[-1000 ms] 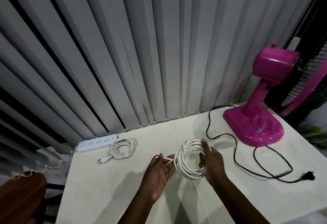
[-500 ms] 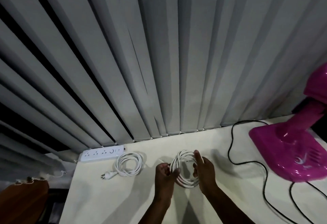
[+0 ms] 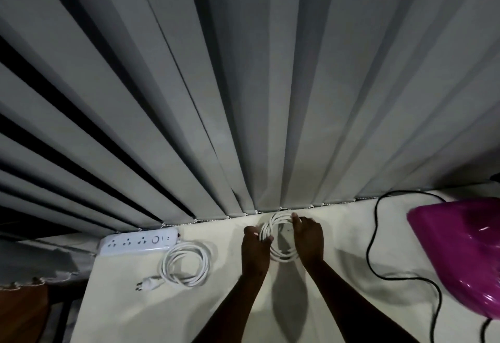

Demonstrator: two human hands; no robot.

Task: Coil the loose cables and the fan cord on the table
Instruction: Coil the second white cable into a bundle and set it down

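A coiled white cable [image 3: 281, 248] is held between both hands near the back edge of the table [image 3: 135, 315], close to the blinds. My left hand [image 3: 255, 250] grips the coil's left side; my right hand [image 3: 308, 237] grips its right side. Whether the coil touches the table I cannot tell. The fan's black cord [image 3: 372, 250] lies loose in curves to the right, running from the pink fan base [image 3: 460, 256]. At the left a second white cord [image 3: 186, 264] lies coiled by its power strip [image 3: 138, 242], plug [image 3: 147, 285] toward me.
Grey vertical blinds [image 3: 243, 99] hang right behind the table's back edge. A brown wooden surface [image 3: 21, 313] shows at the lower left beyond the table's left edge. Bare tabletop lies in front of my arms.
Both hands carried the white coil away from me toward the blinds. The view swung up and left, so the fan head has left the frame and only its base shows.
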